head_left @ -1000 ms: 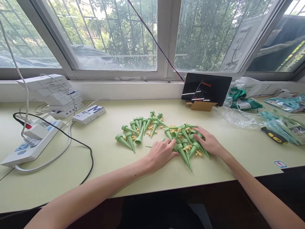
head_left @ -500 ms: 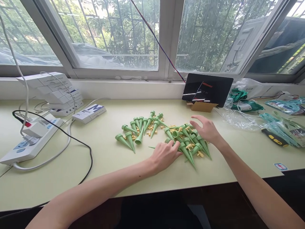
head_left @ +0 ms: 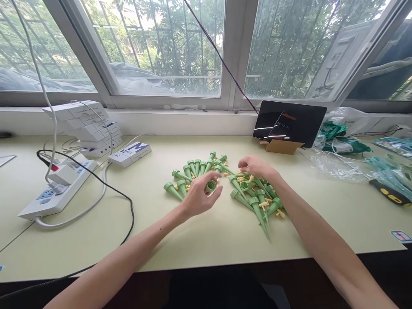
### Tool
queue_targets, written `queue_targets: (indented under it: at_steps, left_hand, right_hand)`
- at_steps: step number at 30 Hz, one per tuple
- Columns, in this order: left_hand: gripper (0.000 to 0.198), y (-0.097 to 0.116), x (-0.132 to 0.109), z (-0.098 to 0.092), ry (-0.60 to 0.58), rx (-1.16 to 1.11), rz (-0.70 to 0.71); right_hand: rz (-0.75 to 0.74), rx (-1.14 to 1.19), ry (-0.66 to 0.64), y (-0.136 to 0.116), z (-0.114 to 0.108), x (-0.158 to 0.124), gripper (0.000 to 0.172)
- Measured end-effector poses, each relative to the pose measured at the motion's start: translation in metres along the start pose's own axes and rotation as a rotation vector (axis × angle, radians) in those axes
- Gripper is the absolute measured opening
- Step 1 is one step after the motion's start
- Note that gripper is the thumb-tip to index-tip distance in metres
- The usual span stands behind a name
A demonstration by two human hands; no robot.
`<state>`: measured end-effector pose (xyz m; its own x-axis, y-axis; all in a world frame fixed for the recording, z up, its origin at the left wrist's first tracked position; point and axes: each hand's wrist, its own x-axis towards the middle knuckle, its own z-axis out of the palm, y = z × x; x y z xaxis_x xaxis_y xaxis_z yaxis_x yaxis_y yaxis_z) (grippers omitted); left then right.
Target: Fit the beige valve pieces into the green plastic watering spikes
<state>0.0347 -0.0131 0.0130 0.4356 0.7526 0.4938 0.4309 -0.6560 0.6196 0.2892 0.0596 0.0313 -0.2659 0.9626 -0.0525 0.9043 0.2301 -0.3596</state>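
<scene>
My left hand (head_left: 200, 195) is curled around a green plant-watering spike (head_left: 210, 186), whose round open end shows between thumb and forefinger. Most of that spike is hidden by the palm. Just behind the hand lies the left group of green spikes (head_left: 181, 187), with small yellow valve pieces among them. My right hand (head_left: 255, 166) hangs over the back of the right pile, fingers bent inward. What they hold, if anything, is hidden. Below it lie more green spikes (head_left: 256, 206) and yellow valves (head_left: 264, 205), heaped together with tips pointing various ways.
A black tablet (head_left: 291, 122) leans on a cardboard stand (head_left: 285, 146) at the back. White boxes (head_left: 130, 154), a power strip (head_left: 58, 189) and cables occupy the left. Plastic bags (head_left: 337, 161) and a black-yellow tool (head_left: 389, 192) lie at right.
My left hand has moved left from the right pile toward the left group, with a spike in it. My right hand has shifted left and its fingers have curled. The view has turned slightly left.
</scene>
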Motion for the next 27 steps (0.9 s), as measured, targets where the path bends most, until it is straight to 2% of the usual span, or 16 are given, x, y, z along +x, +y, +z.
queue_targets:
  at_steps: [6, 9, 16, 24, 27]
  left_hand:
    - [0.025, 0.002, 0.004, -0.012, -0.062, -0.519, -0.216]
    - [0.023, 0.002, 0.002, -0.01, -0.068, -0.642, -0.252]
    - [0.025, -0.002, -0.005, -0.001, -0.087, -0.608, -0.253]
    - [0.027, 0.0, -0.007, -0.002, -0.073, -0.487, -0.277]
    - [0.026, -0.001, -0.007, -0.001, -0.101, -0.467, -0.265]
  right_hand:
    - [-0.016, -0.007, -0.081, 0.009, 0.003, 0.011, 0.01]
    - [-0.017, -0.026, -0.105, 0.01, 0.003, 0.019, 0.008]
    - [-0.001, -0.075, -0.145, 0.011, 0.004, 0.027, 0.009]
    - [0.039, -0.128, -0.183, 0.006, 0.002, 0.023, 0.019]
    - [0.045, -0.166, -0.183, 0.004, 0.001, 0.024, 0.021]
